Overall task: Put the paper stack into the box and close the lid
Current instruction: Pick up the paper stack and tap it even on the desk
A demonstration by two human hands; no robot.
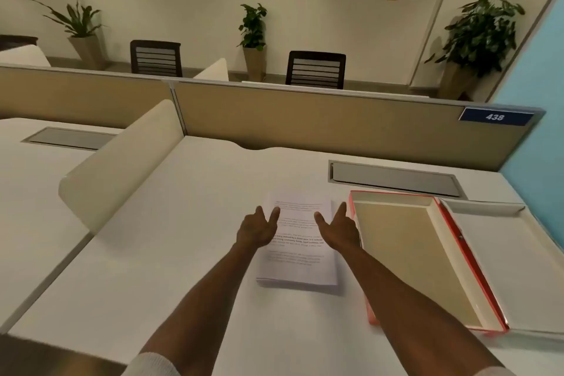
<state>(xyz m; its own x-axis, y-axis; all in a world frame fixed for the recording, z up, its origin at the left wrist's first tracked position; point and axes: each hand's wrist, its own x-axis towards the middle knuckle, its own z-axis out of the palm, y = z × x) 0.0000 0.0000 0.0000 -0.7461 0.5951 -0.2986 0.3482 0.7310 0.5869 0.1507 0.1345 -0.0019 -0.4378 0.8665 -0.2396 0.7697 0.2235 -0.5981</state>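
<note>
Your forearms reach out from the bottom of the view, pale sleeve cuffs just showing at the lower edge, and both hands sit over the far half of the paper stack [297, 249]. Your left hand [258, 229] is spread, fingers pointing away from you, over the stack's left edge; your right hand [338, 227] mirrors it over the right edge, likewise spread and gripping nothing. Whether either palm actually touches the top sheet cannot be told from this angle.

Between and beneath your hands the printed stack lies flat and squared on the white desk [183, 223]. Just to the right of your right hand stands the red-edged box [415, 259], its tan interior bare. Its lid [500, 256] lies folded back flat on the far side of the box from your hand, joined along the red spine.

By the look of it, nothing of the task is done yet: the paper is still on the desk and the box is open and waiting. Left for you, most likely, are gripping the stack by both long edges, lifting it across to the right, lowering it into the tray, then swinging the lid over and pressing it shut. Loose sheets could fan out if you grip unevenly.
</note>
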